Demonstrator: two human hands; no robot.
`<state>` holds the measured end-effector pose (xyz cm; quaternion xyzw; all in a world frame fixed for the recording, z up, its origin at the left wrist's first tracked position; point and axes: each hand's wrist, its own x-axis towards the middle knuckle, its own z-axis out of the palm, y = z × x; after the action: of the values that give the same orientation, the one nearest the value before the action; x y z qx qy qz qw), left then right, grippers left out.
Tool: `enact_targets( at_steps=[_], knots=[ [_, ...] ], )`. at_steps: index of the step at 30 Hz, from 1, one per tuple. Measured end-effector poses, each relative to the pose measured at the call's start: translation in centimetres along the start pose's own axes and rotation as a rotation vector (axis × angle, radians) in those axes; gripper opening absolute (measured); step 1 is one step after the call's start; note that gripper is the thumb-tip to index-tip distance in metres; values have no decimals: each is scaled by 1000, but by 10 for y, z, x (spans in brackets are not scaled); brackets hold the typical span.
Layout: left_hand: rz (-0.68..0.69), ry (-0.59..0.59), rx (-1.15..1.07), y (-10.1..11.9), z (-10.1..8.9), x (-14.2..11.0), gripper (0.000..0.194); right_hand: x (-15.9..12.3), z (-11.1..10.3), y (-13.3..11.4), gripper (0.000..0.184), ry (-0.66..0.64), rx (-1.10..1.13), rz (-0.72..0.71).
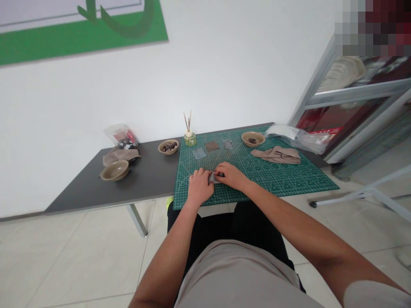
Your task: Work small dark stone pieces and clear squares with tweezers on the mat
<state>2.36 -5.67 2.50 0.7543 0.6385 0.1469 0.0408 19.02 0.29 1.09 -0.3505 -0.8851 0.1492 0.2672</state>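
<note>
A small grey packet (214,179) pinched on the green mat (272,179)

The left hand (200,186) grasps one side of the packet between thumb and fingers; the right hand (231,175) pinches the opposite edge with its fingertips; the packet lies between them at the near part of the mat, though whether it rests flat or is lifted slightly cannot be told. The likeliest trouble is a slip; if either pinch loosens, the packet could twist or drop, and anything loose inside might spill; pulling too hard from both sides could tear something so thin; a careless reach forward could nudge the three flat squares (212,146) beyond the hands, or jog the bowl (245,138) of dark bits (252,140) farther right. The packet looks small, greyish and thin, perhaps partly see-through; the fingers cover much of it; a dark spot shows by the right fingertips, and whether it is contents or shadow is unclear.
</note>
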Motion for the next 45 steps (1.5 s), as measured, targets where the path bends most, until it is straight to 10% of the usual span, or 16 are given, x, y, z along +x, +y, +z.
enact_targets(
  at_steps=[36, 45],
  knots=[
    [1, 16, -28, -3, 4, 2, 28, 1, 5, -8, 9, 78, -12, 121],
    [23, 53, -14, -4, 4, 1, 28, 0, -3, -24, 27, 291, 1287, 487]
  ],
)
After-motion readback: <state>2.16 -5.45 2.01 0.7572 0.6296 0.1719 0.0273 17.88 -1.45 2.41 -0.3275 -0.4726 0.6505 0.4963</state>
